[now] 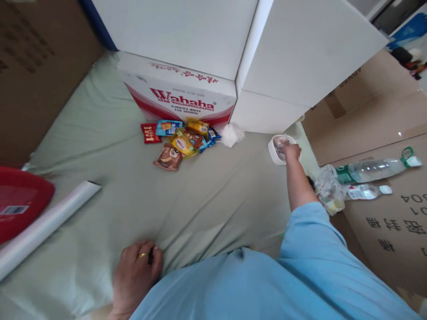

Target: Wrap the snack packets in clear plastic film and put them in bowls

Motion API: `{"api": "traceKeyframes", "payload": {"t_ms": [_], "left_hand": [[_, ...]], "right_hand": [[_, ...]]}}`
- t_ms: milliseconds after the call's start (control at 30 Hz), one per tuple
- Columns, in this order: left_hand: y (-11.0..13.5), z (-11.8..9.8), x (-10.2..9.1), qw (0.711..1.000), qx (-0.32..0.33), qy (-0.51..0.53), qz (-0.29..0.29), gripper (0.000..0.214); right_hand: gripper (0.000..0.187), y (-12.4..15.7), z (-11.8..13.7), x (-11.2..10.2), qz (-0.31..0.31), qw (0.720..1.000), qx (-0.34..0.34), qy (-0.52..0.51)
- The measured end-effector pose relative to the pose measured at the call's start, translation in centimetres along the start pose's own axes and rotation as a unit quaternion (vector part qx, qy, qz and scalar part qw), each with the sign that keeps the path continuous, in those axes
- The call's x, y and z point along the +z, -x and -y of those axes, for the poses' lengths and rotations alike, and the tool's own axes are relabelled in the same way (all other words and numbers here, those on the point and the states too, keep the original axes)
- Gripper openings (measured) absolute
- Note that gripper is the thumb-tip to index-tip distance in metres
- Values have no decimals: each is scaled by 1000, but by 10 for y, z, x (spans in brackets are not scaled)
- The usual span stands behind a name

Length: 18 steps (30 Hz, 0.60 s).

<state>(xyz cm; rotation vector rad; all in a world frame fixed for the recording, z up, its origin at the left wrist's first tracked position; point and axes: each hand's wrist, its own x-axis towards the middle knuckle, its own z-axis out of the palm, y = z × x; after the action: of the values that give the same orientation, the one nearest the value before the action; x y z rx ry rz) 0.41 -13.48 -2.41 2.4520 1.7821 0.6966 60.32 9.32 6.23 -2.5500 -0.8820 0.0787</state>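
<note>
My right hand (291, 150) reaches into a small white tub (275, 156), its fingers closed at something pale or clear inside that I cannot make out. On the green sheet near my body, my left hand (137, 270) rests curled, a ring on one finger and a dark gap beside the thumb. Ahead of it lies a pile of wrapped snacks: a red packet (151, 133), a blue packet (168, 127), yellow packets (183, 143) and a brown packet (168, 157). A clear bag of something white (230, 135) lies at the pile's right end.
A Wahaha water carton (187, 100) and white boxes (267, 106) stand behind the snacks. Bottles (370, 171) lie on cardboard (396, 213) at the right, beside a crumpled plastic bag (330, 189). A white roll (50, 226) and a red object (23, 200) lie left.
</note>
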Motion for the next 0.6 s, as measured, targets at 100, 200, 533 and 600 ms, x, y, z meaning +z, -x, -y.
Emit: {"api": "traceKeyframes", "payload": {"t_ms": [100, 200, 533, 600], "left_hand": [[3, 0, 0, 1000, -7, 11, -1, 16], [5, 3, 2, 1000, -2, 21, 2, 15], [3, 2, 4, 999, 9, 28, -14, 13], [3, 2, 3, 999, 6, 32, -11, 13]], "right_hand": [[46, 30, -15, -6, -2, 998, -57, 29], [35, 63, -32, 0, 64, 978, -176, 92], [22, 83, 23, 27, 79, 969, -226, -65], [24, 84, 49, 41, 100, 967, -178, -152]]}}
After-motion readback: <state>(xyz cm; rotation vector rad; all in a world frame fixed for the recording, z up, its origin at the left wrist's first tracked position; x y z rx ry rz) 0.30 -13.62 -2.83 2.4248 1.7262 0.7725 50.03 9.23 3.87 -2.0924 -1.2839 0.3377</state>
